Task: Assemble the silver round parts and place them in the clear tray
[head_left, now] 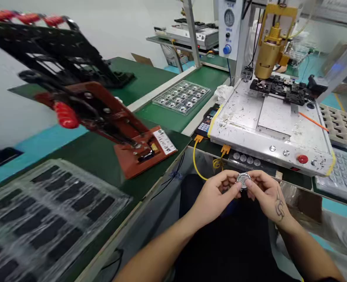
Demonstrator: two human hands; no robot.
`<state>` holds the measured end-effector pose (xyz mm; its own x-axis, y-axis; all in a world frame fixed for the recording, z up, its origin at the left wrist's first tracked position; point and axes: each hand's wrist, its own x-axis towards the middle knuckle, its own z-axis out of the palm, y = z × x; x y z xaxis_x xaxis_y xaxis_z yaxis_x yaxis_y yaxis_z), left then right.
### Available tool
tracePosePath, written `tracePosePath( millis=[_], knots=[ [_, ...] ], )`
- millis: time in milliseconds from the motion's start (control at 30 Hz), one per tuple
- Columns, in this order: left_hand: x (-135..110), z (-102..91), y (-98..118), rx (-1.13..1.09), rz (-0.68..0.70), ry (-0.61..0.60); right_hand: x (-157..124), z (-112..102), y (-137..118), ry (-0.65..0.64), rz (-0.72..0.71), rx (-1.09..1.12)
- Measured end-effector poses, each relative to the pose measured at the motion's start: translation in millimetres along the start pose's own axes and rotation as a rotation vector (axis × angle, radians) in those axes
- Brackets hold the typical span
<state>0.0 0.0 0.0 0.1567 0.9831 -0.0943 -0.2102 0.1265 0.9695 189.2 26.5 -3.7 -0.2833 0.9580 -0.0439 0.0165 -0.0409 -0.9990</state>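
My left hand [217, 192] and my right hand [266, 194] meet in front of me, below the bench edge, over my lap. Between their fingertips they pinch a small round silvery part [243, 180]. Both hands have their fingers closed on it. Just beyond the hands, a row of similar round parts [246, 158] lies on the dark strip in front of the white machine base [267, 129]. A brass-coloured tool head [269, 51] hangs over a black fixture [282, 88] at the back of that machine.
A red toggle-clamp jig [132, 141] stands on the green bench to my left. A clear tray of dark parts [40, 219] lies at near left, another clear tray [182, 96] farther back. Beige [340, 125] and pale trays [344, 172] sit to the right. Yellow cable [195, 160] hangs off the edge.
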Motion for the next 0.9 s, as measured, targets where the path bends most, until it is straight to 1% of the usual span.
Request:
tracePosePath(
  millis=[200, 467, 600, 667, 700, 800, 867, 900],
  knots=[
    [-1, 2.8, -2, 0.034, 0.015, 0.059, 2, 2, 2, -0.01, 0.005, 0.0],
    [-2, 3.4, 4, 0.18, 0.105, 0.089, 1, 4, 5, 0.002, -0.008, -0.009],
    [0, 0.6, 4, 0.211, 0.105, 0.1, 3, -1, 10, -0.052, -0.048, -0.04],
    [2, -1.7, 5, 0.241, 0.099, 0.111, 8, -5, 11, -0.112, -0.13, -0.108],
    [2, -2.8, 5, 0.264, 0.098, 0.115, 11, -7, 11, -0.15, -0.202, -0.167],
    [1, -6.9, 7, 0.376, 0.099, 0.142, 20, -11, 8, -0.266, -0.49, -0.42],
    [0, -12.4, 7, 0.487, 0.096, 0.169, 24, -10, 4, -0.295, -0.661, -0.577],
    [0, -16.8, 7, 0.549, 0.098, 0.18, 26, -9, 3, -0.287, -0.721, -0.636]
  ],
)
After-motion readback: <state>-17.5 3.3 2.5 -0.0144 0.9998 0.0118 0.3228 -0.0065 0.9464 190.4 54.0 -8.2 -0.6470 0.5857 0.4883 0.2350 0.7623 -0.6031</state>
